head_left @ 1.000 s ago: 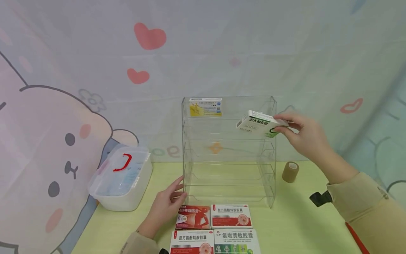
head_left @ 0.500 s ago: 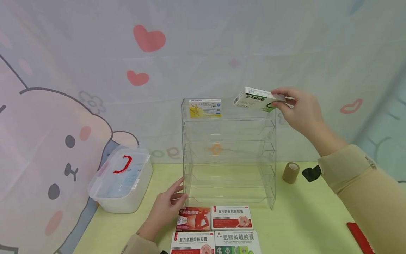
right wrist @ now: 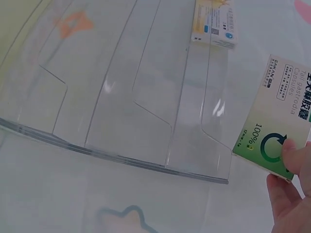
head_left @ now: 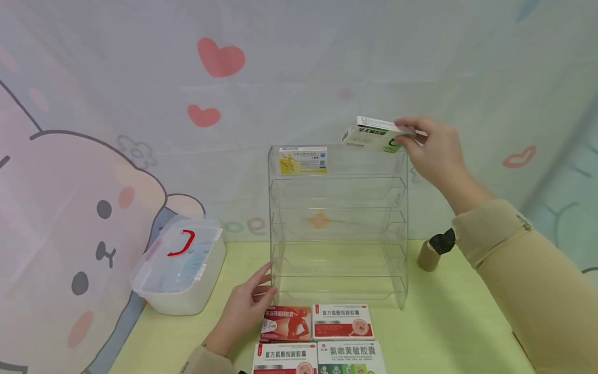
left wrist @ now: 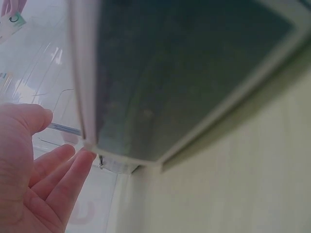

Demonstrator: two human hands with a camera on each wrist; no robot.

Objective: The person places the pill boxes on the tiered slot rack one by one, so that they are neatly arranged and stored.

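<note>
Head view facing forward and down, wrist views nearer, left low, right high beside the clear rack, shared by all three

We read it as a tabletop dressed like a small pharmacy display; can't tell the building type. Cues: yellow-green table, cartoon-print cloth as backdrop on the far side, clear tiered rack mid-table, medicine boxes near, lidded plastic case left, brown roll right.
</note>
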